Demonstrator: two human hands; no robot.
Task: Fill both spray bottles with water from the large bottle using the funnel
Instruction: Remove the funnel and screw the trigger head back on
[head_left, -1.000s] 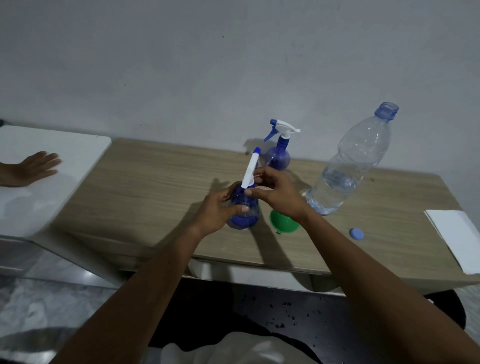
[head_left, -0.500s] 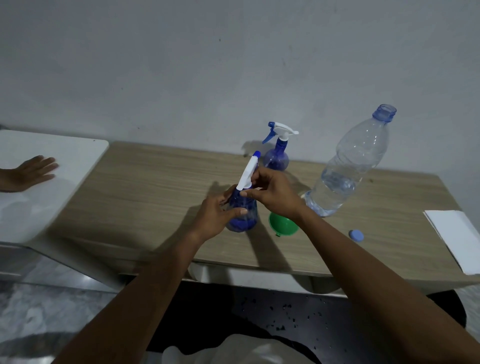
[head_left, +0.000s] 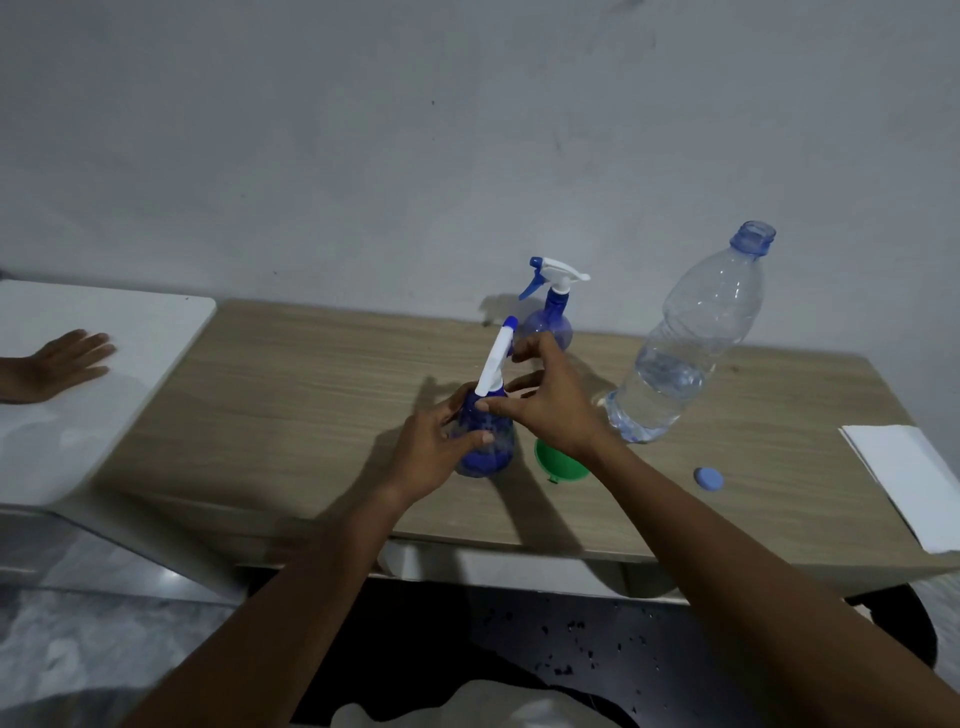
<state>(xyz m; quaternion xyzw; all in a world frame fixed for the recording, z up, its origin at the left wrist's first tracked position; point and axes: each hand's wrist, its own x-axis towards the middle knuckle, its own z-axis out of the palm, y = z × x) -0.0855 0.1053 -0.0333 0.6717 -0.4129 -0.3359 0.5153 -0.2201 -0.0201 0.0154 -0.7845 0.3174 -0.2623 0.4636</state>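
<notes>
Head cam:
1. L hand (head_left: 436, 452) grips sprayer (head_left: 485, 447) body on table (head_left: 311, 415); R hand (head_left: 550, 410) pinches its neck.
2. Funnel (head_left: 558, 460) just beside.
3. Risk: hard twist tips sprayer, or knocks uncapped big bottle (head_left: 685, 358).

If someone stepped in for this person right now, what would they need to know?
Left hand grips the near spray bottle by its body; right hand pinches its sprayer head at the collar, going on or coming off I cannot tell.
Far spray bottle stands behind, head on.
Funnel lies on the table beside the near bottle.
Large bottle stands open, part full, its cap on the table.
Spray bottles' fill levels unclear: check both, pour what is missing.
</notes>
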